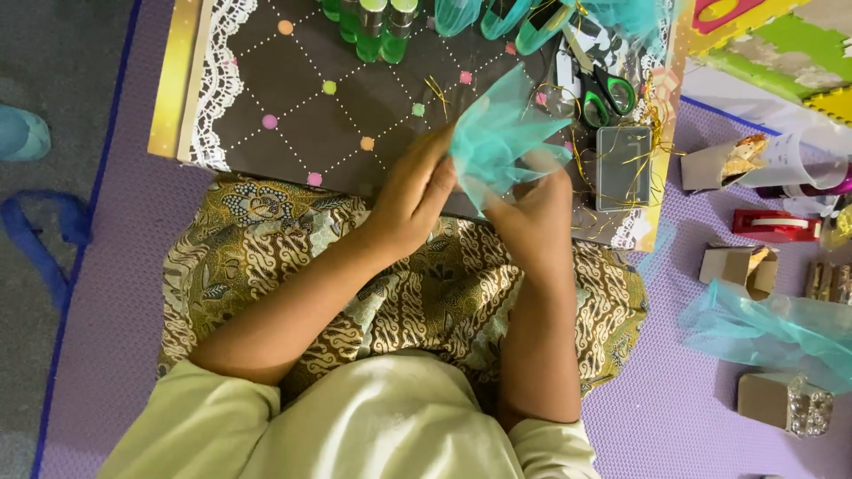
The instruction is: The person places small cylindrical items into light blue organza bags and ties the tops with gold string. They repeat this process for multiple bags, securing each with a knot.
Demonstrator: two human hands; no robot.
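Both my hands meet over the near edge of a low brown table [293, 106] with dotted lines and coloured spots. My left hand [410, 200] pinches the base of a piece of turquoise tulle [497, 133]. My right hand [532, 217] grips the same tulle from the right, fingers closed around its gathered lower part. The tulle fans upward above my fingers. My lap, covered in brown patterned cloth [266, 257], lies under my forearms.
Green-handled scissors [603, 89], a small clear box [623, 167], gold threads and green bottles [373, 27] sit on the table. On the purple mat to the right lie a red tape dispenser [777, 225], small cardboard boxes [737, 266], more turquoise tulle [772, 328] and a rolled paper cone [754, 160].
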